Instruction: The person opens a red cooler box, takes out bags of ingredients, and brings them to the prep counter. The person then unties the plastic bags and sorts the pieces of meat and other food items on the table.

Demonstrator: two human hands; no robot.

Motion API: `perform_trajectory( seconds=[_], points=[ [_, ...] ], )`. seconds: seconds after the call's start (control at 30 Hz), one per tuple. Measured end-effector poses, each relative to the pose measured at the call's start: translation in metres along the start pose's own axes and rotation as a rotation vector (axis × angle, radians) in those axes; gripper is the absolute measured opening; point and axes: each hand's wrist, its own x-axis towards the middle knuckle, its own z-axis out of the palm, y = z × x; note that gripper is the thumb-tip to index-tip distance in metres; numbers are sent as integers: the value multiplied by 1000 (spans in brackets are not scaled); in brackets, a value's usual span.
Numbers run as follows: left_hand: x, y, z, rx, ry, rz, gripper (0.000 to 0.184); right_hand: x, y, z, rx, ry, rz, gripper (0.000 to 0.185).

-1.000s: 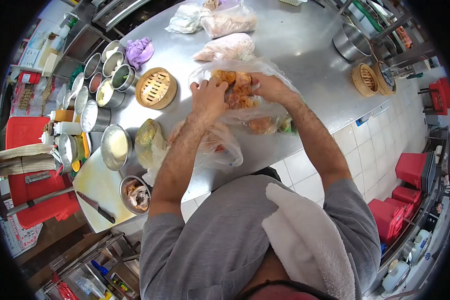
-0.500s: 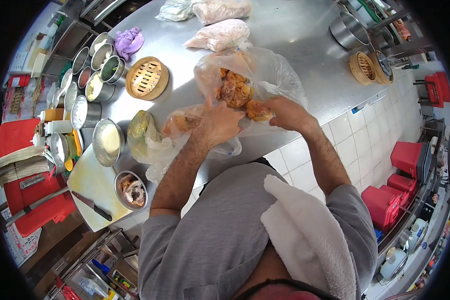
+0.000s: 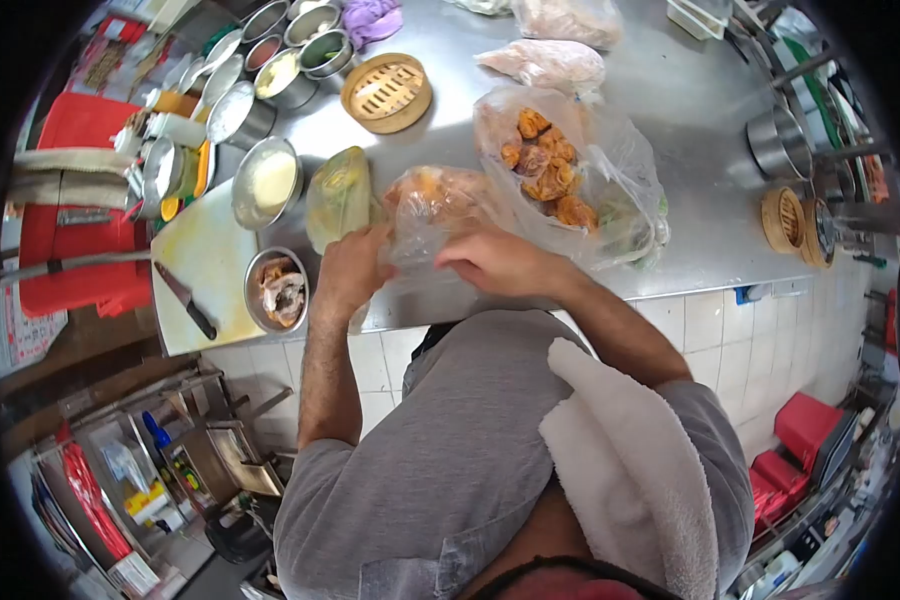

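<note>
Both hands are low over the near edge of the table (image 3: pixel 695 150), at either side of a clear bag (image 3: pixel 440 195) with orange-brown contents. The left hand (image 3: pixel 353 268) has its fingers bent inward beside the bag's slack film; the right hand (image 3: pixel 505 262) points thumb and fingers at the same film from the other side. Whether either one pinches the plastic cannot be told, but the two are apart.

The film looks thin and loose, so it should handle best with a separate fold in each hand, drawn evenly, and the weight left resting on the table rather than hanging past the near edge. A light grip would spare it from tearing.

Just left of that bag, by the left hand, lies a yellow-green bag (image 3: pixel 338 195); it is worth keeping its plastic out of the fingers. To the right, towards the middle of the table, an open bag (image 3: pixel 625 165) holds orange-brown pieces (image 3: pixel 550 165); its loose mouth needs room from the right forearm.

Farther left are a metal bowl (image 3: pixel 250 290) of meat near the near edge and a wider bowl (image 3: pixel 292 205). At the near left corner a cutting board (image 3: pixel 205 250) carries a knife (image 3: pixel 185 300), well apart from the film. A bamboo steamer (image 3: pixel 410 118) stands towards the far left.
</note>
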Motion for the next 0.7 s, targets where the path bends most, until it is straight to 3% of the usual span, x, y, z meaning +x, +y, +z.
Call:
perform_trajectory(
  seconds=[0.07, 0.13, 0.17, 0.23, 0.27, 0.33, 0.4, 0.47, 0.53, 0.57, 0.6, 0.63, 0.67, 0.7],
  points=[
    [-9, 5, -2, -117, 102, -90, 35, 24, 49, 28, -737, 278, -93, 26],
    [-15, 7, -10, -269, 308, -146, 15, 23, 60, 20, -731, 364, -86, 35],
    [-16, 7, -16, -275, 314, -166, 15, 21, 51, 12, -717, 459, -56, 45],
    [-11, 7, -30, -477, 395, -449, 18, 25, 31, -19, -760, 435, 2, 52],
    [-10, 9, -33, -476, 400, -453, 18, 26, 25, -26, -802, 430, 71, 58],
    [-1, 20, -38, 122, 960, -207, 12, 21, 21, -22, -906, 454, 122, 64],
    [1, 57, -46, 16, 1032, 177, 17, 21, 22, -17, -1018, 483, 194, 69],
    [9, 85, -31, -296, 752, 600, 17, 24, 31, -2, -1000, 349, 278, 75],
    [37, 75, 2, -203, 361, 509, 19, 26, 34, 7, -888, 348, 374, 75],
    [47, 57, 21, -209, 361, 523, 19, 28, 36, 9, -773, 355, 458, 76],
    [56, 35, 41, -35, 373, 407, 20, 28, 41, 13, -781, 364, 470, 76],
    [62, 21, 48, 138, 386, 289, 21, 28, 48, 16, -765, 463, 402, 69],
    [62, 15, 41, 134, 385, 309, 21, 28, 45, 17, -742, 562, 334, 62],
    [62, 9, 33, 163, 226, 135, 21, 28, 44, 16, -745, 575, 350, 62]
  ],
)
